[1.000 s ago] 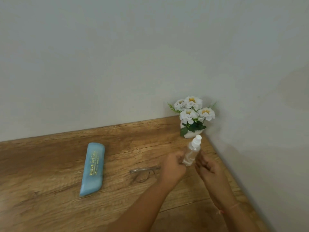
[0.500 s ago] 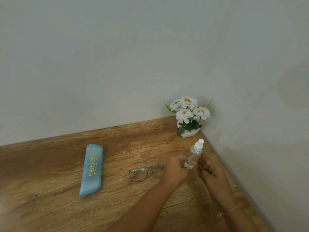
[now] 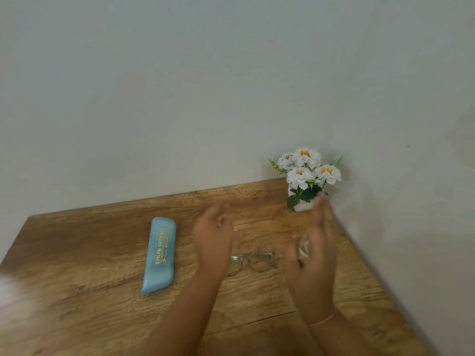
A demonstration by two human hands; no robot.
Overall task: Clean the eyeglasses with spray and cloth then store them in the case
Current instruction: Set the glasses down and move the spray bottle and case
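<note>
The eyeglasses (image 3: 253, 260) lie on the wooden table (image 3: 77, 253), in the gap between the person's two hands. The left hand (image 3: 213, 240) hangs above the table at nine o'clock of the eyeglasses and covers their left end. Its fingers (image 3: 219, 217) are loosely curled and hold nothing. The right hand (image 3: 314, 258) is raised at three o'clock of them, badly blurred, with its fingers (image 3: 322, 214) stretched up and away. A clear smear by its thumb looks like the spray bottle (image 3: 304, 244), but I cannot tell whether the hand grips it. The blue case (image 3: 160, 254) lies closed farther out at nine o'clock, well apart from the eyeglasses. At one o'clock, in the corner against the wall (image 3: 180, 98), stands a small white pot of white flowers (image 3: 307, 170).
</note>
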